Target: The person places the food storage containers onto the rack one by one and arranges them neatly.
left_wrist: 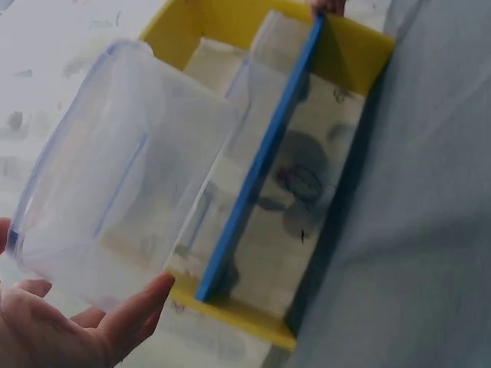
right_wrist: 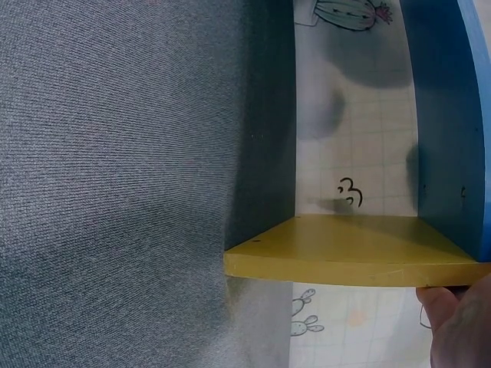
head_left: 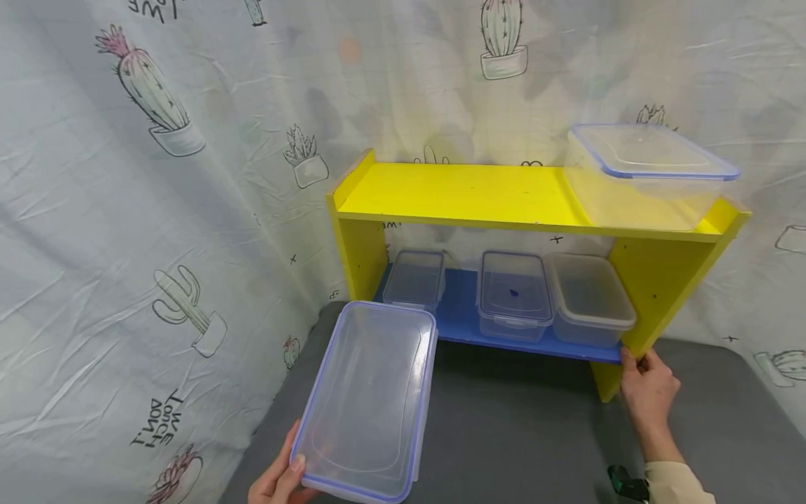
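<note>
My left hand holds a clear plastic food container with a blue-rimmed lid by its near left corner. In the left wrist view, the fingers lie under and around the tilted container. It is raised in front of the left part of a yellow and blue shelf unit. At the unit's right side, my right hand grips the yellow side panel near the blue board. In the right wrist view, the thumb of that hand is against the panel's edge.
On the blue board stand a small lidded container, a middle one and a cloudy one at right. A large clear container sits on the top right. Under the unit lies a dark grey surface; a cactus-print curtain hangs behind.
</note>
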### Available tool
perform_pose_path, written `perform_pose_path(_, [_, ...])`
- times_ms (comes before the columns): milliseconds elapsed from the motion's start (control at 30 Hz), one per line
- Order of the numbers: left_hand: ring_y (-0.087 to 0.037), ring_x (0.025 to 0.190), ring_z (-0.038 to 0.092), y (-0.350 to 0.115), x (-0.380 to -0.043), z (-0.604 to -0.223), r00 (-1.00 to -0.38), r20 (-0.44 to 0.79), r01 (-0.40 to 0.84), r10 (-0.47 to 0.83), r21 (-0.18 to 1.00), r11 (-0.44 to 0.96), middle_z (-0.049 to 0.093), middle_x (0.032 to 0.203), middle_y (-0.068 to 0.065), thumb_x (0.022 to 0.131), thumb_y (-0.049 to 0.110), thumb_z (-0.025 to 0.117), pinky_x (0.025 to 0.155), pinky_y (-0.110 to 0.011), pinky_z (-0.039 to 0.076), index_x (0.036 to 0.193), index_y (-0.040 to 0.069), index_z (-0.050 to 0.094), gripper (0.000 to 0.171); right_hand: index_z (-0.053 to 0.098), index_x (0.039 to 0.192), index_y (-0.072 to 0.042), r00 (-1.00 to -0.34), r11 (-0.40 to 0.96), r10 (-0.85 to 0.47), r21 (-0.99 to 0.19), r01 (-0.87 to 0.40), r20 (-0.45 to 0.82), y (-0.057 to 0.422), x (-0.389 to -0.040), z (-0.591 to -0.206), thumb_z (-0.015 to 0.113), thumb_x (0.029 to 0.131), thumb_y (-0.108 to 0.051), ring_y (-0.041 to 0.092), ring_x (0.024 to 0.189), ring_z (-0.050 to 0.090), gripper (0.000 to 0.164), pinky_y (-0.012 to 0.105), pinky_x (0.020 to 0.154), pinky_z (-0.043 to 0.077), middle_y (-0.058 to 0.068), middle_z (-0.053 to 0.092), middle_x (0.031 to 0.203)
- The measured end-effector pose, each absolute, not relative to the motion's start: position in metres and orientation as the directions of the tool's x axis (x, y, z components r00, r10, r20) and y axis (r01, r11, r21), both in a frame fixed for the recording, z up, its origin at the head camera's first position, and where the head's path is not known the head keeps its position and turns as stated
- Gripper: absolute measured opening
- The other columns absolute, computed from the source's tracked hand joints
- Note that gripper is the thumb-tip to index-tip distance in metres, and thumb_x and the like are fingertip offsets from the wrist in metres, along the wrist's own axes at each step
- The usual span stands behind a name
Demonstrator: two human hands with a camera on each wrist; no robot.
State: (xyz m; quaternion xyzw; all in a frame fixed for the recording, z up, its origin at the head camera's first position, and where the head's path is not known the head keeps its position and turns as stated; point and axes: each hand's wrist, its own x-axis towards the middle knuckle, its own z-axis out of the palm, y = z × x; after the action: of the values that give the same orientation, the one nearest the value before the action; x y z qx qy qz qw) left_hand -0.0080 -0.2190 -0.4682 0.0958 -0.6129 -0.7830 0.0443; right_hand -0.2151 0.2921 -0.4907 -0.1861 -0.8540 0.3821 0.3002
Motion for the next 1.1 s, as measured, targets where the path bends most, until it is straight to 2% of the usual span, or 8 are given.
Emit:
perform_pose_path(133, [-0.007, 0.107, 0.065, -0.215, -0.006, -0.463, -0.993, 0.008, 0.043, -0.116, 0.952, -0.302, 0.064, 0.12, 0.021, 0.099, 0.025, 0.055, 0.078, -0.034, 0.057, 0.139, 0.04, 0.046, 0.043, 0.068, 0.098, 0.0, -0.751, 0.632, 0.551, -0.77, 0.091, 0.364, 0.291, -0.215, -0.491, 0.06, 0.095, -0.027, -0.022, 0.06, 0.029, 0.029, 0.017, 0.056, 0.031, 0.024, 0.07, 0.085])
perform_pose_path(233, [-0.01, 0.113, 0.064, -0.209, -0.007, -0.46, -0.984, 0.16, 0.179, -0.081, 0.891, -0.417, 0.064, 0.128, 0.012, 0.102, 0.014, 0.048, 0.084, -0.033, 0.056, 0.14, 0.033, 0.049, 0.043, 0.069, 0.099, 0.0, -0.753, 0.622, 0.554, -0.777, 0.092, 0.355, 0.291, -0.216, -0.492, 0.06, 0.096, -0.028, -0.025, 0.059, 0.029, 0.03, 0.013, 0.054, 0.031, 0.024, 0.07, 0.086])
perform_pose_path(367, [-0.017, 0.124, 0.058, -0.197, -0.015, -0.457, -0.886, 0.448, 0.427, -0.119, 0.69, -0.585, 0.057, 0.14, -0.004, 0.1, -0.01, 0.029, 0.094, -0.031, 0.052, 0.144, 0.011, 0.047, 0.052, 0.069, 0.102, 0.0, -0.753, 0.617, 0.554, -0.782, 0.087, 0.354, 0.292, -0.217, -0.493, 0.06, 0.096, -0.027, -0.028, 0.06, 0.028, 0.029, 0.009, 0.054, 0.031, 0.026, 0.071, 0.091])
perform_pose_path(467, [-0.022, 0.125, 0.058, -0.189, -0.022, -0.453, -0.805, 0.557, 0.545, -0.203, 0.561, -0.623, 0.054, 0.142, -0.012, 0.097, -0.017, 0.023, 0.095, -0.033, 0.052, 0.144, 0.001, 0.044, 0.054, 0.068, 0.104, 0.0, -0.759, 0.614, 0.553, -0.784, 0.091, 0.344, 0.293, -0.217, -0.492, 0.059, 0.096, -0.028, -0.027, 0.06, 0.029, 0.03, 0.008, 0.053, 0.03, 0.026, 0.071, 0.094])
perform_pose_path(567, [-0.024, 0.122, 0.06, -0.183, -0.026, -0.445, -0.784, 0.549, 0.588, -0.288, 0.511, -0.627, 0.055, 0.14, -0.014, 0.096, -0.016, 0.026, 0.092, -0.036, 0.054, 0.143, -0.001, 0.044, 0.052, 0.068, 0.106, 0.0, -0.771, 0.607, 0.548, -0.789, 0.099, 0.325, 0.293, -0.217, -0.49, 0.057, 0.097, -0.03, -0.025, 0.06, 0.029, 0.033, 0.008, 0.052, 0.03, 0.026, 0.07, 0.098])
perform_pose_path(733, [-0.019, 0.119, 0.063, -0.17, -0.03, -0.43, -0.769, 0.497, 0.639, -0.402, 0.581, -0.504, 0.059, 0.139, -0.008, 0.098, -0.008, 0.03, 0.09, -0.033, 0.055, 0.143, 0.003, 0.046, 0.048, 0.068, 0.109, -0.001, -0.779, 0.603, 0.546, -0.79, 0.11, 0.309, 0.292, -0.218, -0.489, 0.056, 0.098, -0.031, -0.024, 0.062, 0.028, 0.034, 0.012, 0.056, 0.032, 0.026, 0.07, 0.1])
perform_pose_path(967, [-0.016, 0.112, 0.066, -0.157, -0.037, -0.417, -0.772, 0.449, 0.633, -0.449, 0.6, -0.489, 0.063, 0.133, -0.008, 0.099, -0.006, 0.035, 0.089, -0.034, 0.055, 0.143, 0.003, 0.046, 0.047, 0.067, 0.111, -0.001, -0.781, 0.599, 0.547, -0.793, 0.113, 0.302, 0.292, -0.216, -0.49, 0.056, 0.098, -0.03, -0.025, 0.066, 0.027, 0.034, 0.006, 0.056, 0.03, 0.026, 0.07, 0.104])
perform_pose_path(1100, [-0.019, 0.116, 0.064, -0.155, -0.047, -0.411, -0.738, 0.518, 0.674, -0.432, 0.549, -0.494, 0.06, 0.137, -0.011, 0.099, -0.009, 0.032, 0.093, -0.033, 0.054, 0.146, -0.002, 0.038, 0.048, 0.067, 0.111, 0.0, -0.783, 0.602, 0.542, -0.792, 0.106, 0.307, 0.293, -0.217, -0.489, 0.056, 0.098, -0.03, -0.026, 0.065, 0.027, 0.034, 0.004, 0.055, 0.029, 0.026, 0.07, 0.104])
